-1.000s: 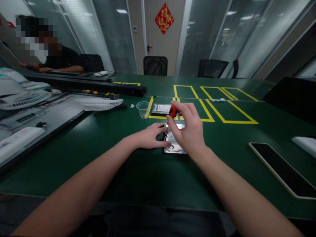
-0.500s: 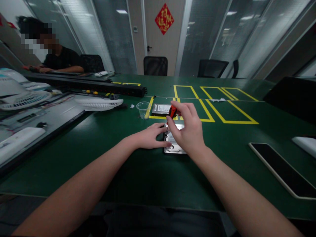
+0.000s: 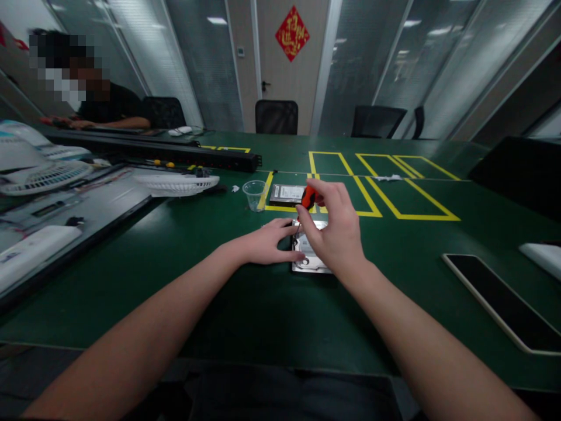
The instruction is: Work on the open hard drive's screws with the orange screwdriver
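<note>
A silver hard drive (image 3: 312, 264) lies flat on the green table just in front of me. My left hand (image 3: 266, 242) holds it at its left side, the thumb resting on the top cover and the forefinger reaching over the far left corner. With my right hand (image 3: 340, 228) I grip a screwdriver (image 3: 308, 197) by its red and black handle, fingers closed round the upper end. Its thin shaft points down to the drive's far left part; the tip is hard to make out. My right hand hides the drive's right side.
Behind lies a second hard drive (image 3: 286, 194) inside yellow tape, beside a clear plastic cup (image 3: 255, 196). White fan parts (image 3: 177, 183) and a long black bar (image 3: 197, 153) are on the left. A phone (image 3: 504, 301) lies at right. Across the table sits another person (image 3: 114, 108).
The screwdriver handle has turned slightly in my right fingers, showing more red. Both hands and the hard drive stay in place.
</note>
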Available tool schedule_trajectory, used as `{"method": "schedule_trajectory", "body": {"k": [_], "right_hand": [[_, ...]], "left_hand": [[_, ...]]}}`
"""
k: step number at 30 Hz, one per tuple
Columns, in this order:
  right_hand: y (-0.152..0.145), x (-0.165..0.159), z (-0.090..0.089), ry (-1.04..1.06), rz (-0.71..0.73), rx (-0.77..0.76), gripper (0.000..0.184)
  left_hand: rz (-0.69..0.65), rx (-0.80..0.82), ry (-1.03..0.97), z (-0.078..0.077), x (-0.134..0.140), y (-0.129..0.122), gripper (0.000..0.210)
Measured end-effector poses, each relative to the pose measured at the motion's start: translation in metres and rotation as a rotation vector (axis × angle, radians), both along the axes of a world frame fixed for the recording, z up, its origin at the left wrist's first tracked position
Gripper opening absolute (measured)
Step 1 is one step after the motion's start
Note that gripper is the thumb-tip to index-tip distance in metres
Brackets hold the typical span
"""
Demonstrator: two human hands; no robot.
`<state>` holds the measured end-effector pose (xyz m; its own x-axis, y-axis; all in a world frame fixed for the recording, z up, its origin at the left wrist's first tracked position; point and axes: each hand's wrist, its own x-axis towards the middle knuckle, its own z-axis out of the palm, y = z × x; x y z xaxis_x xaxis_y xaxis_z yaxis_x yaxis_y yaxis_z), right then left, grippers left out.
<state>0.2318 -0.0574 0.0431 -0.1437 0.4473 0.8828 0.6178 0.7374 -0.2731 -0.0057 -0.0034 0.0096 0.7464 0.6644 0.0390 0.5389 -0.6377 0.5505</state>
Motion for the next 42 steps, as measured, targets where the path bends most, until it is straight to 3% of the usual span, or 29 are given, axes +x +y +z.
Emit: {"method": "schedule_trajectory", "body": {"k": [7,15,21,28,42], "right_hand": [[-0.0012,-0.0036,-0.0027,0.013,0.045,0.003,0.055],[0.0001,-0.001,-0.0014,0.011,0.0,0.03,0.049],[-0.0021,-0.0023,-0.0017,0.001,0.012,-0.02,0.06],[0.0011,0.0002,-0.003,0.005,-0.009,0.014,0.049],[-0.0007,-0.0014,-0.0004,0.003,0.013,-0.014,0.05]], "left_hand": [[-0.018,0.006,-0.011,0.0001,0.0007,0.0014,0.099],[0.001,0.011,0.008,-0.0003,0.0002,-0.0009,0.097],[-0.028,0.03,-0.005,0.0022,0.0022,-0.0005,0.098],[-0.008,0.013,0.005,0.0001,0.0019,0.0002,0.096],[-0.008,0.007,-0.004,0.0015,0.0013,-0.0002,0.097]]}}
